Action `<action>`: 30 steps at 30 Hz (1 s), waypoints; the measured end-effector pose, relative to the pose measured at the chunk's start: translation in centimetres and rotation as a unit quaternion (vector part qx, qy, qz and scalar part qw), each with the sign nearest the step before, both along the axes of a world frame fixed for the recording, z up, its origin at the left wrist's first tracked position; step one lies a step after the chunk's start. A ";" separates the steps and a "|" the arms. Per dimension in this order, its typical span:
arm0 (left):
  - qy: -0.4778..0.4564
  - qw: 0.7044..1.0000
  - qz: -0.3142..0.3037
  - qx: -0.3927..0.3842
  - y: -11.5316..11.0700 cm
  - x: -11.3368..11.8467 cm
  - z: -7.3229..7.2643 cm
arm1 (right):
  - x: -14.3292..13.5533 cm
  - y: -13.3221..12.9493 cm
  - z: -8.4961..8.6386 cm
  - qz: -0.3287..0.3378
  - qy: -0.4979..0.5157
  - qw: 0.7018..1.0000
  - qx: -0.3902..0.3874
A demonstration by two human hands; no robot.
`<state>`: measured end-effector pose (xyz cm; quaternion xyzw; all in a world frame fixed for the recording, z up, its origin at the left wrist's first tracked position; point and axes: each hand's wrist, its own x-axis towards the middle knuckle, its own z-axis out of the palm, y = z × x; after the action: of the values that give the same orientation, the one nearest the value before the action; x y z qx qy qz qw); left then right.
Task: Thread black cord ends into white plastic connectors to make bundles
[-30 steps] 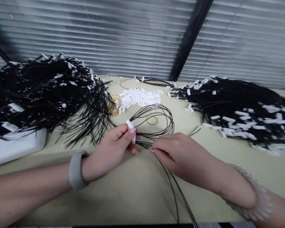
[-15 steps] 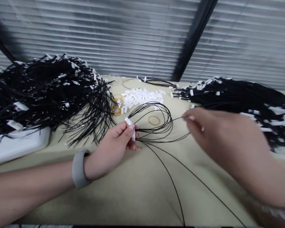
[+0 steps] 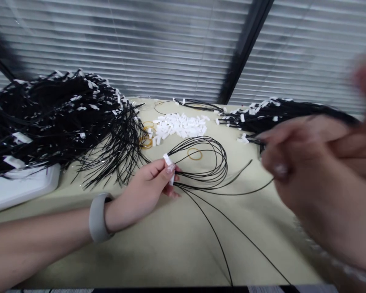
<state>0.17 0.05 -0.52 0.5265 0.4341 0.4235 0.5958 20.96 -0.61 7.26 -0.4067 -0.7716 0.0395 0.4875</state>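
My left hand [image 3: 154,179] is closed, with thumb and fingers pinching a white connector [image 3: 168,160]. Thin black wires [image 3: 222,162] run out of the connector to the right; several bend back in a loop, and two loose ones trail down to the table's front edge. One wire end sticks up free to the right of the loop. Large and close to the camera on the right, my right hand [image 3: 320,175] is smeared by motion. Another wire runs towards its lower fingers, and whether they hold it cannot be made out.
Loose white connectors [image 3: 179,125] lie in a heap behind the loop, with yellow rubber bands [image 3: 195,154] nearby. A big pile of black wires [image 3: 49,110] covers the left, partly over a white tray [image 3: 42,183]. More bundled wires [image 3: 305,112] lie at the right, before the window blinds [image 3: 171,49].
My right hand has moved right and closer to the camera, away from the loop. The wire loop looks wider. My left hand keeps its pinch on the connector.
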 end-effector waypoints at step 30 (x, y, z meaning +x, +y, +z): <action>0.154 0.970 -0.070 0.173 -1.3 0.1 0.6 | -2.3 -0.9 -3.0 0.039 -0.181 0.976 -0.118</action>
<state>0.24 -1.21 0.08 0.7094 0.4031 0.3629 0.4501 18.62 -1.47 4.25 -0.4316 -0.8520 0.0750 0.2867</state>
